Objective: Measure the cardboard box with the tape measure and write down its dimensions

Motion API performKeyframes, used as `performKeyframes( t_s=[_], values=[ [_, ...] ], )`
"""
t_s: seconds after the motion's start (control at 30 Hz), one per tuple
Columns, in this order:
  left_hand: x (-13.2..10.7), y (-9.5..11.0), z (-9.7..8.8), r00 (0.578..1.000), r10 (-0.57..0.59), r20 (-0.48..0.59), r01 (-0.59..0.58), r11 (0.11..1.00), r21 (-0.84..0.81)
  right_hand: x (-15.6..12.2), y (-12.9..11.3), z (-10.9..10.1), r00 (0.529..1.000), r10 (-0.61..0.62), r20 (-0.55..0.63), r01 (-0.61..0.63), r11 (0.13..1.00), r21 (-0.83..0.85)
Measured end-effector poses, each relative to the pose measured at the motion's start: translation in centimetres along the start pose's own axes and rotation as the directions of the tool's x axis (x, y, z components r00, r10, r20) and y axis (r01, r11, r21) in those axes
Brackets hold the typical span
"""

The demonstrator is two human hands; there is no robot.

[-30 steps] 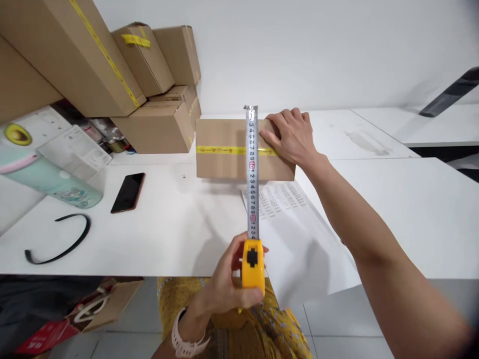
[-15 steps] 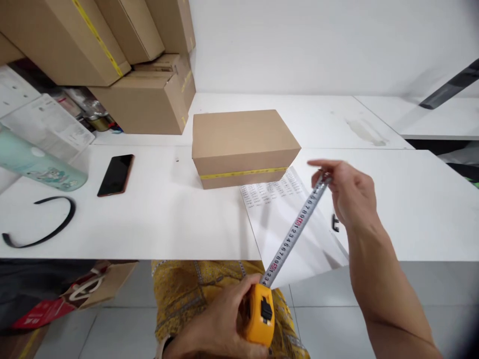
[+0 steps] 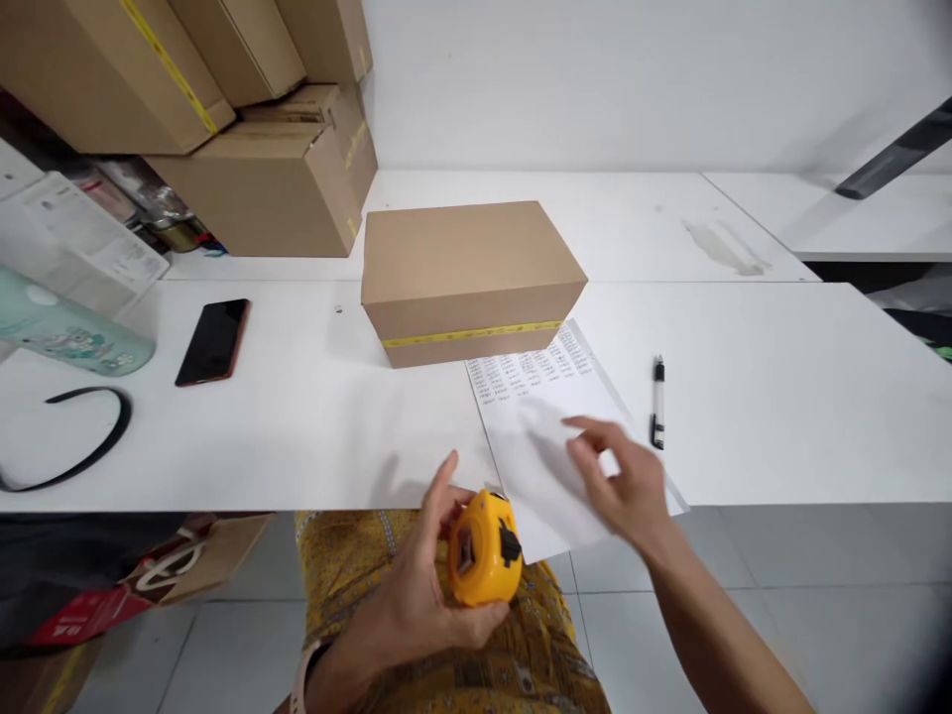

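Observation:
My left hand (image 3: 416, 585) grips a yellow tape measure (image 3: 485, 550) at the table's front edge, its blade drawn in. My right hand (image 3: 621, 476) hovers over a sheet of paper (image 3: 550, 466) with its fingers loosely bent and apart, holding nothing. Rows of handwriting cover the sheet's upper part. A closed cardboard box (image 3: 472, 258) with yellow tape along its side rests over the far end of the paper. To the right of my right hand lies a black-and-clear pen (image 3: 658, 402).
On the left are a phone (image 3: 213, 342), a black curved band (image 3: 111, 436) and a mint-green bottle (image 3: 74, 327). Cardboard boxes (image 3: 260, 188) are stacked at the back left. A paper bag (image 3: 185, 565) stands below the white table's (image 3: 759, 416) front edge.
The metal blade, earlier stretched between my hands, has gone back into the tape measure. My right hand has let go of its end and moved left and down, uncovering the pen.

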State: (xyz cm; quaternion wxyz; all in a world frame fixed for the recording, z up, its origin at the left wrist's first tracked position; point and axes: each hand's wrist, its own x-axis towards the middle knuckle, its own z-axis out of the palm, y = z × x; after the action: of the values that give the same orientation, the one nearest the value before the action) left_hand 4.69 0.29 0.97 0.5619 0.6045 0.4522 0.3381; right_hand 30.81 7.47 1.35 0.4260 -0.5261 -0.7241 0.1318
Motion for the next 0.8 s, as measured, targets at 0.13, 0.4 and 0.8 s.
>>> performKeyframes(
  t_s=[0.13, 0.4, 0.8],
  values=[
    [1.0, 0.3, -2.9, 0.966, 0.098, -0.240, -0.009, 0.937, 0.350, 3.0, 6.5, -3.4, 0.802, 0.504, -0.320, -0.597, 0.672, -0.437],
    [5.4, 0.6, -7.9, 0.923, 0.156, -0.350, 0.270, 0.385, 0.883, 5.2, 13.3, -5.8, 0.723, 0.681, -0.114, -0.586, 0.518, -0.624],
    [10.7, 2.5, 1.5, 0.904, 0.316, 0.288, -0.373, 0.253, 0.893, 3.6, 6.5, -6.3, 0.886, 0.356, 0.297, -0.462, 0.729, 0.504]
  ],
)
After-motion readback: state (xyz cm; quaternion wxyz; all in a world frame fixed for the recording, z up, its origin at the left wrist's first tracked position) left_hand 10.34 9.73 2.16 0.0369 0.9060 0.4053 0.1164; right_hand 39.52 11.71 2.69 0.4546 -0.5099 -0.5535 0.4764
